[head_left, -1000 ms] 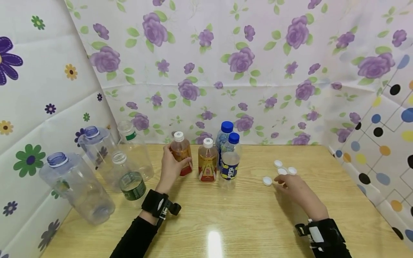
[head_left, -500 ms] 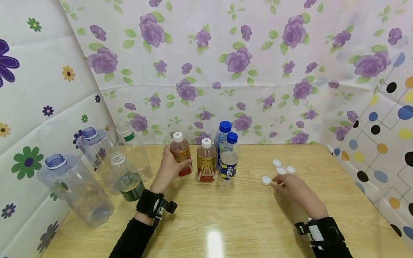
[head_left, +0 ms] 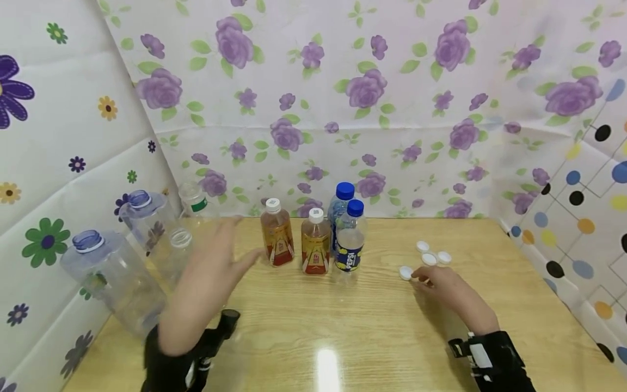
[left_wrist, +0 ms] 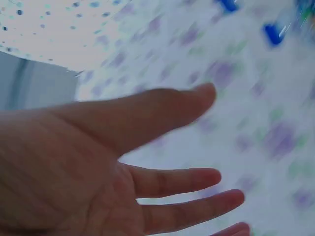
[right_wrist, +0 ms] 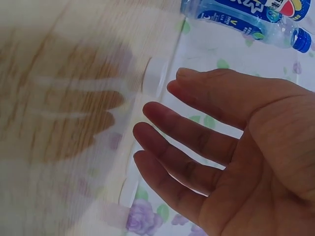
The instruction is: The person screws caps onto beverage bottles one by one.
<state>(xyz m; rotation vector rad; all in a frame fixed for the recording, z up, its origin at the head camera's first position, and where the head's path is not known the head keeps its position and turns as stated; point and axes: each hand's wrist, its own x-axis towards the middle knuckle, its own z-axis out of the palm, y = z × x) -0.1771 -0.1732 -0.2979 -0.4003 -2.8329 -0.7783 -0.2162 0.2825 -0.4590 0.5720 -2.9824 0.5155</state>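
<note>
Blurred by motion, my left hand (head_left: 208, 272) is in the air at left, in front of the clear capless bottles, thumb and fingers spread and nothing held. In the left wrist view the same hand (left_wrist: 93, 157) shows a bare palm. To its right a white-capped bottle of amber drink (head_left: 279, 239) stands upright, a similar bottle (head_left: 315, 247) beside it. At right, my right hand (head_left: 455, 296) hovers low over the table, fingertips close to a white bottle cap (head_left: 405, 273). The right wrist view shows loosely bent fingers with nothing between them and a cap (right_wrist: 155, 77) beyond the thumb tip.
A PEPSI bottle (head_left: 349, 256) with a blue cap and another blue-capped bottle (head_left: 338, 209) stand mid-table. Several more white caps (head_left: 429, 258) lie behind my right fingers. Large bluish capless bottles (head_left: 112, 277) line the left side. A flowered sheet (head_left: 313, 98) hangs behind.
My left hand has let go of the left amber-drink bottle and moved left and toward me, fingers spread. The right hand has shifted slightly left, closer to the nearest cap.
</note>
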